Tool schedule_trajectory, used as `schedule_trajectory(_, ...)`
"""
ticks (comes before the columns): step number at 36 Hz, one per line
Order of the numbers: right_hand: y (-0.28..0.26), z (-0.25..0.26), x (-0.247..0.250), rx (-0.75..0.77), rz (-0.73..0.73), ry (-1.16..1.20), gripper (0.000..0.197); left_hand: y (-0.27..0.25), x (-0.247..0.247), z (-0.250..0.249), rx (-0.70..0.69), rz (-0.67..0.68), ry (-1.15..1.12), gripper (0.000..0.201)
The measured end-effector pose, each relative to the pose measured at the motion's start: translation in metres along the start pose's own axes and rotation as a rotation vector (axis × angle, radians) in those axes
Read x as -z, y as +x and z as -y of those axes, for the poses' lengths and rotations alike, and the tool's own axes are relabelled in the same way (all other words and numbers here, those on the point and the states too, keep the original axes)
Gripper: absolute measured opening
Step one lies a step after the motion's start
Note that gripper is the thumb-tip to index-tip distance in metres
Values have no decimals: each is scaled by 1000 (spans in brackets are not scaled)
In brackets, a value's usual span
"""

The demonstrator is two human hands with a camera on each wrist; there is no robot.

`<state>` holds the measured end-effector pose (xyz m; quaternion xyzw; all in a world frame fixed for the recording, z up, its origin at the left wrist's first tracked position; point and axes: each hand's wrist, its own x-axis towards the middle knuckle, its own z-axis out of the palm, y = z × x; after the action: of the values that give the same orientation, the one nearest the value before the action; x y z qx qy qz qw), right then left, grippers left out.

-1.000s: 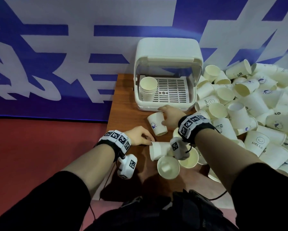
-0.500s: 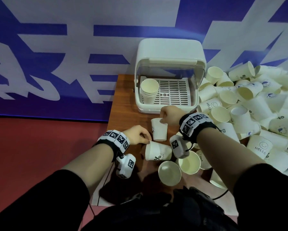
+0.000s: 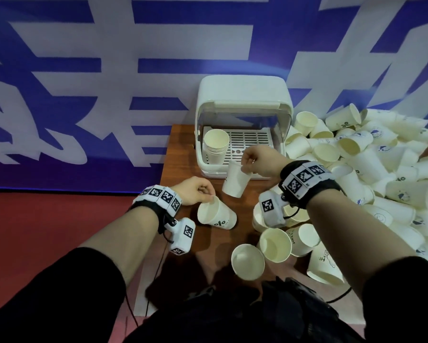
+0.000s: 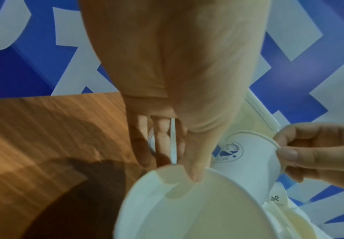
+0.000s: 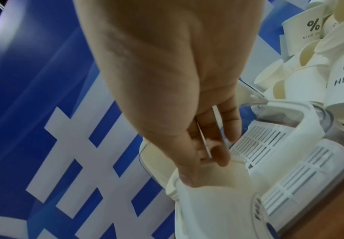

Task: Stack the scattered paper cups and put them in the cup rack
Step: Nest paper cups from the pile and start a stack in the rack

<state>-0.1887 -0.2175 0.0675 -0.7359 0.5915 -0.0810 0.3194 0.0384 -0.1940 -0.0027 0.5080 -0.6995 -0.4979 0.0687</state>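
My left hand (image 3: 208, 195) pinches the rim of a white paper cup (image 3: 215, 216) that lies tilted on the wooden table (image 3: 180, 154), mouth toward me. In the left wrist view the thumb sits inside that cup's rim (image 4: 197, 208). My right hand (image 3: 247, 167) pinches the rim of a second cup (image 3: 235, 181) with a blue logo and holds it upright above the table, just in front of the white cup rack (image 3: 242, 95). A short stack of cups (image 3: 215, 147) stands inside the rack at its left. The held cup (image 5: 214, 210) shows large in the right wrist view, next to the rack's slotted floor (image 5: 269, 145).
A big pile of loose paper cups (image 3: 371, 169) covers the table's right side. Several more cups (image 3: 274, 246) lie near the front edge below my right wrist. A blue and white banner hangs behind the table, and red floor lies to the left.
My right hand has lifted its cup off the table up to the rack's front. My left hand has tipped the lying cup up by its rim.
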Motion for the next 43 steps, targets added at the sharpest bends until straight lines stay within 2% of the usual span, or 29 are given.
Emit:
schedule_trajectory(9, -5, -1, 18, 100, -285, 67, 6, -4, 20, -20, -5, -114, -106, 12)
schedule_trajectory(15, -6, 0, 26, 135, -429, 84, 5, -2, 33, -33, -8, -352, -179, 14)
schedule_trajectory(21, -6, 4, 34, 215, -611, 124, 5, 3, 51, -46, -33, -523, -284, 9)
schedule_trajectory(27, -5, 9, 44, 294, -689, 112, 5, 9, 67, -62, -60, -696, -371, 11)
schedule_trajectory(31, 0, 13, 48, 323, -794, 170, 9, 16, 77, -66, -38, -831, -420, 11)
schedule_trajectory(36, 7, 17, 48, 350, -848, 206, 9, 23, 82, -72, -22, -873, -447, 11)
schedule_trajectory(39, 11, 21, 46, 371, -863, 233, 9, 27, 82, -74, 2, -861, -435, 7)
schedule_trajectory(43, 12, 24, 44, 392, -847, 261, 8, 33, 81, -73, 37, -847, -420, 12)
